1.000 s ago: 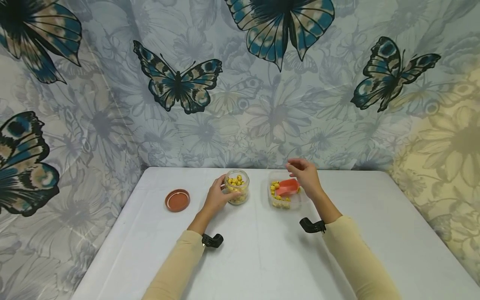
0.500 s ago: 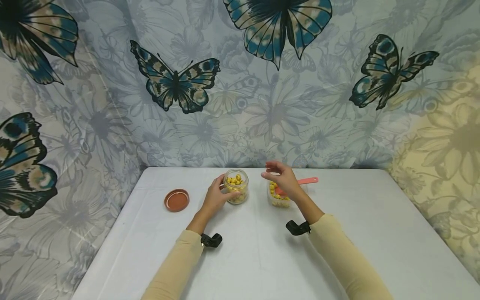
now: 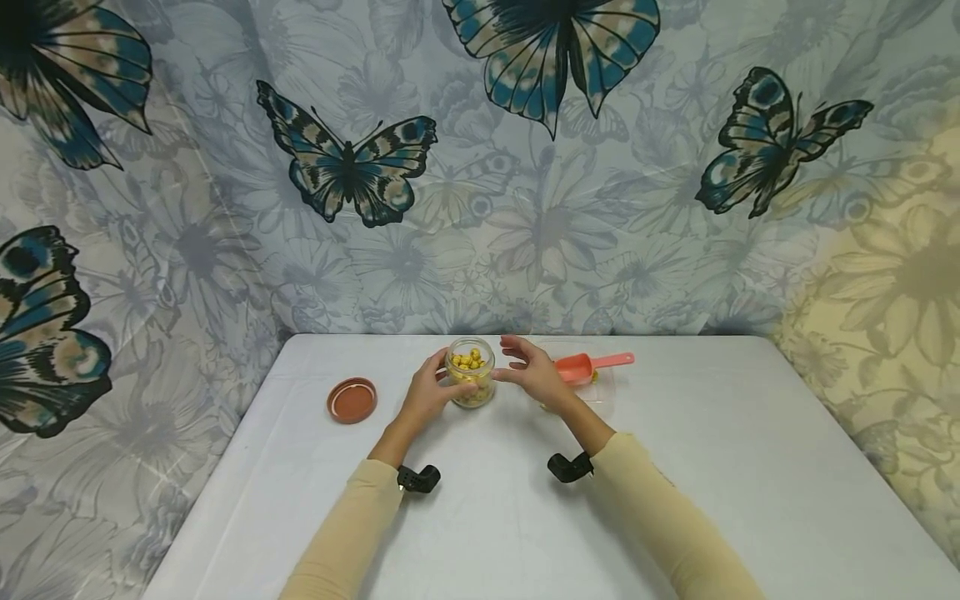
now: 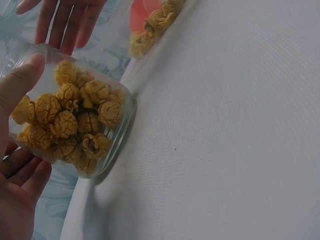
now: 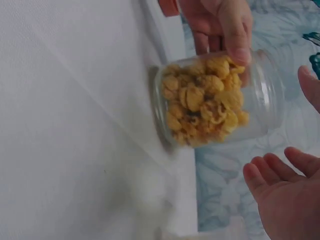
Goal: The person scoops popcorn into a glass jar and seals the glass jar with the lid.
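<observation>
An uncovered glass jar [image 3: 471,375] partly filled with yellow caramel popcorn [image 4: 65,117] stands upright on the table. My left hand [image 3: 427,393] grips it from the left, thumb across the near side and fingers round behind. To the right of the jar is my right hand [image 3: 537,375], its fingers spread; the right wrist view shows a gap between this hand and the glass. Behind the right hand, a coral-red scoop [image 3: 577,368] lies in a clear plastic container [image 3: 604,405] with some popcorn. That hand hides much of the container.
A brown round lid [image 3: 352,401] lies on the white-covered table [image 3: 480,517], left of my left hand. A butterfly-patterned cloth [image 3: 555,250] hangs along the table's back edge.
My right hand has moved left, from over the container with the scoop to beside the jar. My left hand keeps holding the jar in the same place.
</observation>
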`<state>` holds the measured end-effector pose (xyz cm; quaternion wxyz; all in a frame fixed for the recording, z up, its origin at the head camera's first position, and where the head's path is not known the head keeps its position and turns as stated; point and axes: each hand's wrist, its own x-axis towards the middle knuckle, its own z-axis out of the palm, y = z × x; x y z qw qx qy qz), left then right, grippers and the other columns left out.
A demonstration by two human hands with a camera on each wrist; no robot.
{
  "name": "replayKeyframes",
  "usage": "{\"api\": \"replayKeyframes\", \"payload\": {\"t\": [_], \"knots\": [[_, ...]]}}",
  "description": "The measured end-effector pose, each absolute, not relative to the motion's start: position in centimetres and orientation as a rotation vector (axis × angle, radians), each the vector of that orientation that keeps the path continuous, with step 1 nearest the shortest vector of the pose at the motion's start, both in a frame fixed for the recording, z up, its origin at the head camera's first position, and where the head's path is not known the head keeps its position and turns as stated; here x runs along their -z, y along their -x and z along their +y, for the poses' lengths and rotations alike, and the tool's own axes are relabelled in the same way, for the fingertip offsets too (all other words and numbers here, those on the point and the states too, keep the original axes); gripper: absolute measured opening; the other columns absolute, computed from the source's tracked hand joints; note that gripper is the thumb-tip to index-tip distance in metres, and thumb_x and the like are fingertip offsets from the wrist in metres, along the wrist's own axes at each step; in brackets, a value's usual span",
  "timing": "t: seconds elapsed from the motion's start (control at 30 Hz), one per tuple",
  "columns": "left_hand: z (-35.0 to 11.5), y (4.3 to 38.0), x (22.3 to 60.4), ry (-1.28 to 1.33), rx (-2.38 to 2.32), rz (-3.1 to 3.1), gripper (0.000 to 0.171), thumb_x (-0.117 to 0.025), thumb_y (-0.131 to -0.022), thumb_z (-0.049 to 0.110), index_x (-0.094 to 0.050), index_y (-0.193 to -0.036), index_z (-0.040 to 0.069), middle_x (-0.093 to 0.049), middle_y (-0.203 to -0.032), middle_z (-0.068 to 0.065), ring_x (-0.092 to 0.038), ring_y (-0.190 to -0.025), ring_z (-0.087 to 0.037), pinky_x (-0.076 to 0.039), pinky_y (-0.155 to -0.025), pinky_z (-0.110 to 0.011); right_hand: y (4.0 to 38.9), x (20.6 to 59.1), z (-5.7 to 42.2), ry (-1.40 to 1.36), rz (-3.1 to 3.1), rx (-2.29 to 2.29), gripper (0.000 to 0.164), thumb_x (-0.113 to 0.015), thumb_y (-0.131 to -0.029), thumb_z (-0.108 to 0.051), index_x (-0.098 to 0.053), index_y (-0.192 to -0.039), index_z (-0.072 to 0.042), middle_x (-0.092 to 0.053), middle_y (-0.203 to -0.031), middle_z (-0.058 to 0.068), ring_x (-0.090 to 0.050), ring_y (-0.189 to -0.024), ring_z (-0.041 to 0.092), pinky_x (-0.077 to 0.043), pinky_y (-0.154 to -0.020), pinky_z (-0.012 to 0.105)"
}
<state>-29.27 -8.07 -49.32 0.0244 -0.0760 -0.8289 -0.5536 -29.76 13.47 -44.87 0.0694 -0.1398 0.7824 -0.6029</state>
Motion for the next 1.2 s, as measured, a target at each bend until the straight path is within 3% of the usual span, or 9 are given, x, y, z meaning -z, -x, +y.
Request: {"api": "replayKeyframes", "payload": {"t": [0.27, 0.63, 0.87, 1.0, 1.2], "knots": [[-8.4, 29.5, 49.3, 0.294, 1.739, -2.556, 0.082, -0.082, -0.078, 0.028, -0.042, -0.146, 0.008, -0.049, -0.144, -0.013, -0.046, -0.135, -0.029, -0.041, -0.113, -0.041, 29.6, 46.2, 11.8, 0.399, 2.310, 1.828, 0.081, -0.075, -0.085, -0.010, -0.029, -0.150, 0.003, -0.031, -0.156, 0.022, -0.032, -0.144, 0.038, -0.029, -0.118, 0.052], [-8.9, 29.3, 48.6, 0.406, 1.751, -2.598, 0.079, -0.079, -0.081, 0.019, -0.040, -0.148, 0.004, -0.053, -0.141, -0.019, -0.049, -0.132, -0.032, -0.045, -0.109, -0.042, 29.9, 47.9, 11.1, 0.443, 2.324, 1.825, 0.081, -0.079, -0.081, -0.015, -0.036, -0.149, -0.008, -0.044, -0.150, 0.015, -0.038, -0.142, 0.030, -0.033, -0.116, 0.052], [-9.4, 29.3, 48.4, 0.447, 1.740, -2.640, 0.078, -0.077, -0.083, 0.016, -0.038, -0.149, 0.005, -0.051, -0.143, -0.018, -0.051, -0.130, -0.033, -0.047, -0.107, -0.042, 29.9, 48.4, 10.4, 0.475, 2.355, 1.790, 0.095, -0.082, -0.079, -0.017, -0.024, -0.155, -0.011, -0.034, -0.156, 0.014, -0.034, -0.144, 0.031, -0.031, -0.116, 0.055], [-9.9, 29.4, 48.4, 0.484, 1.721, -2.676, 0.079, -0.076, -0.084, 0.019, -0.036, -0.150, 0.005, -0.051, -0.142, -0.019, -0.051, -0.129, -0.034, -0.047, -0.107, -0.042, 29.9, 48.5, 10.1, 0.431, 2.415, 1.745, 0.095, -0.085, -0.076, -0.022, -0.028, -0.153, -0.015, -0.040, -0.153, 0.010, -0.037, -0.142, 0.029, -0.031, -0.116, 0.053], [-11.1, 29.7, 48.0, 0.525, 1.765, -2.755, 0.073, -0.070, -0.090, 0.021, -0.033, -0.153, 0.014, -0.049, -0.147, -0.015, -0.048, -0.134, -0.035, -0.045, -0.108, -0.047, 30.1, 48.8, 9.7, 0.462, 2.460, 1.746, 0.088, -0.085, -0.075, -0.019, -0.036, -0.148, -0.018, -0.048, -0.146, 0.007, -0.044, -0.137, 0.028, -0.036, -0.114, 0.051]]}}
